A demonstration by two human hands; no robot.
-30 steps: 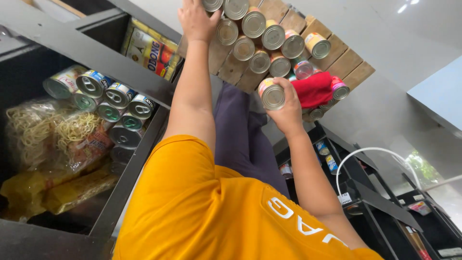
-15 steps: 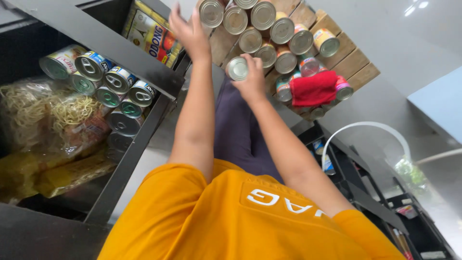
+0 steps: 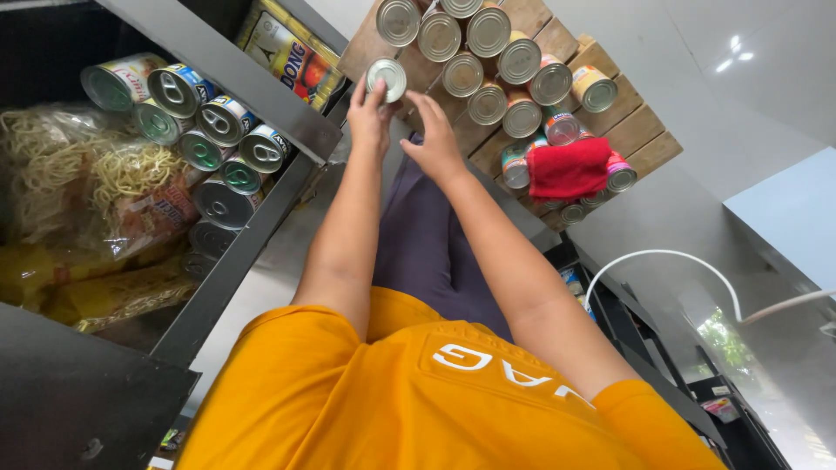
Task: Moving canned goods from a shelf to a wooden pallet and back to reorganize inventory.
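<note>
My left hand (image 3: pixel 369 111) grips a small silver-topped tin can (image 3: pixel 386 78) by its side, holding it above the near edge of a wooden pallet (image 3: pixel 640 130). My right hand (image 3: pixel 434 139) is just right of the can, fingers spread and empty, its fingertips close to the can's rim. Several similar cans (image 3: pixel 488 61) stand in rows on the pallet beyond both hands. A red cloth (image 3: pixel 570 167) lies over a few cans at the pallet's right end.
A dark metal shelf unit (image 3: pixel 252 87) on the left holds several stacked cans (image 3: pixel 205 130), noodle packets (image 3: pixel 96 187) and yellow bags. A colourful carton (image 3: pixel 287 52) sits beyond it. A white curved tube (image 3: pixel 662 257) and low dark racks are at right.
My right hand carried a can from near the red cloth leftwards to my left hand, which came down from the can rows and now grips it. My right hand has let go.
</note>
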